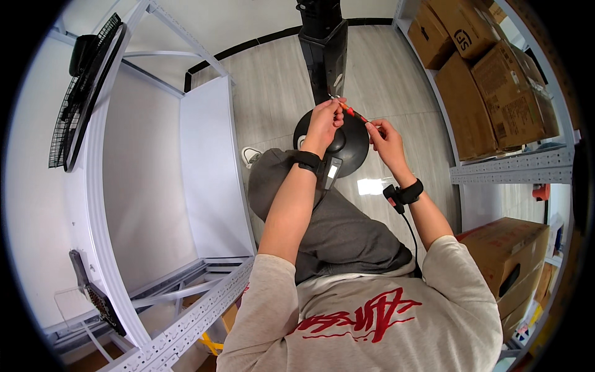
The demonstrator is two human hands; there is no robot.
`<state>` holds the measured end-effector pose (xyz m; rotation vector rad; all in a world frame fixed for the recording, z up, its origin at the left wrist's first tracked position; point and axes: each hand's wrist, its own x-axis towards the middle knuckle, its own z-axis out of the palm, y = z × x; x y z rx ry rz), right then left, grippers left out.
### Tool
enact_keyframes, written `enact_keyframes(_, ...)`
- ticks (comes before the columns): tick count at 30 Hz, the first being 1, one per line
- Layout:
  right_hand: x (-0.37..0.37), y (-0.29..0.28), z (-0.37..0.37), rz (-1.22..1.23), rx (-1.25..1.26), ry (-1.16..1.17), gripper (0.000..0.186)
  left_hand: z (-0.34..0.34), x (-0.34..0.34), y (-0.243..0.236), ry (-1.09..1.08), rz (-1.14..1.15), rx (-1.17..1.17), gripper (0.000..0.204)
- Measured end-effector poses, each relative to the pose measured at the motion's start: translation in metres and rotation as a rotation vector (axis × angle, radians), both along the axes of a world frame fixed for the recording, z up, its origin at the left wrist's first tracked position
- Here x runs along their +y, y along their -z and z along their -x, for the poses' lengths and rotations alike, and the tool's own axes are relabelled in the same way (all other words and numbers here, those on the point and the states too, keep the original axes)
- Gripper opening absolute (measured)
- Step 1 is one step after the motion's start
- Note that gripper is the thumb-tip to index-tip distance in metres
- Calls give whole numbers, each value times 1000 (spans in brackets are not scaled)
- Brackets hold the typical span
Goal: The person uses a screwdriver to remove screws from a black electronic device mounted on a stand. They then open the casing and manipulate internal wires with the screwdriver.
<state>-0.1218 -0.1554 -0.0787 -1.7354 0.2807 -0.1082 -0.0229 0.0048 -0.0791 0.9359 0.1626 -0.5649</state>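
In front of me stands a black column [322, 53], like the stand of a floor fan, on a round black base [354, 149]. A screwdriver with a red, orange and black handle [352, 112] slants across beside the column. My left hand [325, 126] has its fingers closed near the shaft end, close to the column's lower part. At the handle's rear end, my right hand [387, 144] pinches it between thumb and fingers. The tip's exact contact with the column is too small to make out. Both wrists wear black straps with small devices.
A black fan grille [80, 102] rests at the left on a white metal rack [111, 248]. Cardboard boxes [505, 93] fill the right-hand shelf [514, 166], with another large box [508, 251] below. A cable [411, 232] hangs from the right wrist device.
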Motion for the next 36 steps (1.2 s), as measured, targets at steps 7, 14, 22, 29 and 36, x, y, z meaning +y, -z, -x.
enact_keyframes(7, 0, 8, 1, 122, -170, 42, 23, 1, -3, -4, 13, 6, 15, 22)
enact_keyframes(14, -14, -9, -1, -403, 437, -234, 31, 0, 0, 0, -6, 13, 51, 23)
enact_keyframes(22, 1, -10, -1, -181, 179, -52, 34, 0, 0, 0, -5, -8, 27, 25)
enact_keyframes(29, -3, -7, -3, -255, 202, -108, 29, 0, -1, -2, -15, -5, 18, 22)
enact_keyframes(36, -15, 6, 5, -224, 115, -42, 21, -1, -1, 0, 28, -74, 15, 12)
